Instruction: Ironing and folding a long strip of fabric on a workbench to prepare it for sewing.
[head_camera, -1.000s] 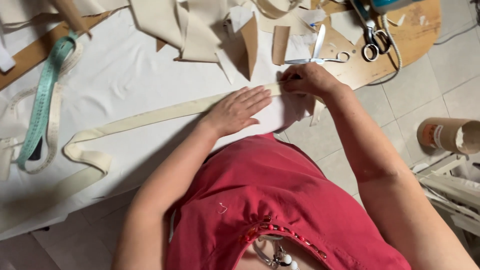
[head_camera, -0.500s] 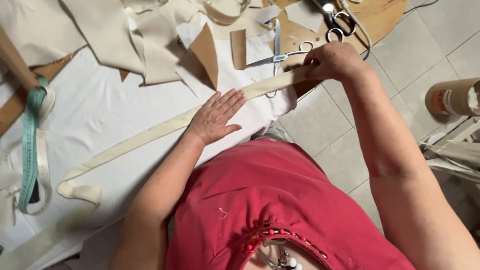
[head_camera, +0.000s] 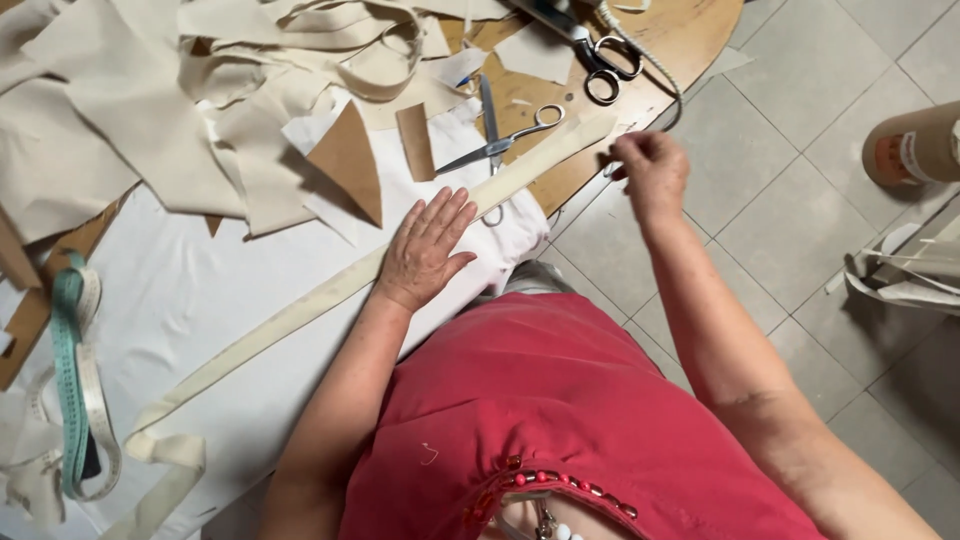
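A long cream fabric strip (head_camera: 300, 315) runs diagonally across the white cloth (head_camera: 190, 290) on the table. My left hand (head_camera: 425, 248) lies flat on the strip, fingers spread, pressing it down. My right hand (head_camera: 650, 170) pinches the strip's far end near the table edge and holds it taut. Silver scissors (head_camera: 495, 140) lie just beyond the strip, between the two hands. The strip's near end folds back on itself at the lower left.
Cream fabric offcuts (head_camera: 150, 110) and brown paper pieces (head_camera: 350, 160) pile at the back. Black-handled scissors (head_camera: 605, 65) rest on the wooden tabletop (head_camera: 690, 30). A green and white measuring tape (head_camera: 75, 380) lies at the left. A cardboard roll (head_camera: 915, 145) is on the tiled floor.
My right hand has drawn the strip's end further right, toward the table edge, stretching it straighter. My left hand stays flat on the strip. The view has shifted.
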